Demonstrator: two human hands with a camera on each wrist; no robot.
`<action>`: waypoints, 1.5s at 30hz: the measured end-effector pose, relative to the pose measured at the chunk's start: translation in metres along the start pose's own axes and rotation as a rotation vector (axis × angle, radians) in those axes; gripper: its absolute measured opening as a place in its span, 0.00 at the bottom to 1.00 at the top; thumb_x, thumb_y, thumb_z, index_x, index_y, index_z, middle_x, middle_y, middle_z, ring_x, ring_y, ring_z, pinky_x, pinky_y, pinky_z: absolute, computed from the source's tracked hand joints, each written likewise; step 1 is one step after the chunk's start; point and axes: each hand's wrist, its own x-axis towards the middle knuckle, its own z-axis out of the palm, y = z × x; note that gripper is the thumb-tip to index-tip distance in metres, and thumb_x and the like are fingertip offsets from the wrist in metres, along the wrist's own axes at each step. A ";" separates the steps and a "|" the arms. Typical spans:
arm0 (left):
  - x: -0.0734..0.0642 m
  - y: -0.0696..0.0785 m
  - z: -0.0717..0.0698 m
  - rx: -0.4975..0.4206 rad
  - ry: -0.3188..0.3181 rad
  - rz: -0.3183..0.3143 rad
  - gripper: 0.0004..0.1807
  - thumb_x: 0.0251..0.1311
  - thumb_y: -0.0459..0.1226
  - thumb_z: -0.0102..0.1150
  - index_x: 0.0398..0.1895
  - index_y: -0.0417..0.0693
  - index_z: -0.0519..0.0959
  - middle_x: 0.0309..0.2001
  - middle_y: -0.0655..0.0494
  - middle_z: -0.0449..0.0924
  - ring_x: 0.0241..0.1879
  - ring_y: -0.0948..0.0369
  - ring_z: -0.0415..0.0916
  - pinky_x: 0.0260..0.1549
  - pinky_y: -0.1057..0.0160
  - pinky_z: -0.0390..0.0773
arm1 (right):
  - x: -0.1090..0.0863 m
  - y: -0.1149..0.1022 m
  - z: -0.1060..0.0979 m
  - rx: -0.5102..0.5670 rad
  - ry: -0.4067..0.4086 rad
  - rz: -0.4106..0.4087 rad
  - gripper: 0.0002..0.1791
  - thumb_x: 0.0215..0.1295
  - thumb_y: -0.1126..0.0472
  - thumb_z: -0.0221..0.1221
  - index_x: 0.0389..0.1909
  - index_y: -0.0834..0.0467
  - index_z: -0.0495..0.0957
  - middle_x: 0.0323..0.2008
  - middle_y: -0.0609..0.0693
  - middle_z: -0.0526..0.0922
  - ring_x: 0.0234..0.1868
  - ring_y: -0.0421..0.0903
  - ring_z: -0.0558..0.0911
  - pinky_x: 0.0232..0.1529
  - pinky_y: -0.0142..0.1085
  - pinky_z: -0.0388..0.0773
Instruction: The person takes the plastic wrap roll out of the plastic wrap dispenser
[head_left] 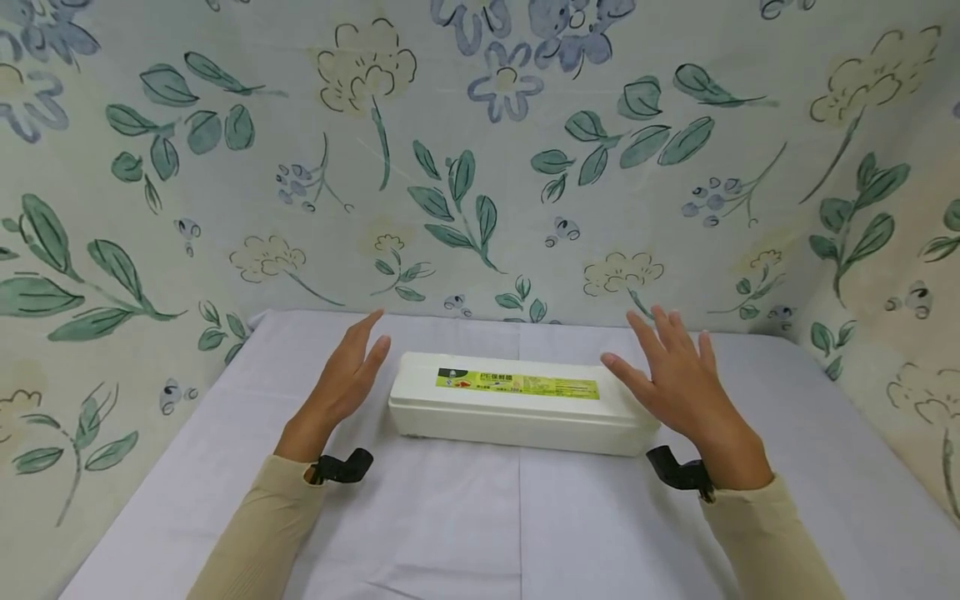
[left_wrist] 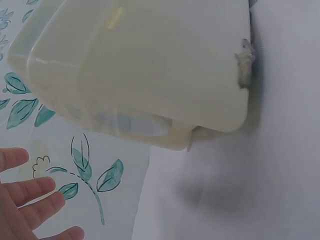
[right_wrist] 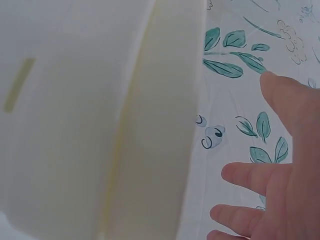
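A long white cling film dispenser box lies crosswise on the table, with a yellow-green label on its lid. My left hand hovers beside its left end, fingers extended and the thumb apart from them. Over the right end, my right hand spreads its fingers and overlaps the box corner in the head view. In the left wrist view, the cream end of the dispenser box shows a grey worn patch at one edge. The right wrist view has the box's side left of the spread fingers.
A white cloth with a centre crease covers the table. Floral fabric hangs behind it and at both sides. Black wrist mounts sit on both wrists, below beige sleeves.
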 end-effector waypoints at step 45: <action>-0.021 -0.023 0.055 -0.562 -0.206 0.059 0.42 0.66 0.57 0.48 0.77 0.59 0.44 0.71 0.41 0.52 0.67 0.45 0.55 0.61 0.37 0.57 | 0.021 -0.025 0.009 0.033 -0.017 -0.109 0.46 0.65 0.30 0.46 0.76 0.54 0.50 0.75 0.62 0.46 0.75 0.61 0.42 0.67 0.64 0.33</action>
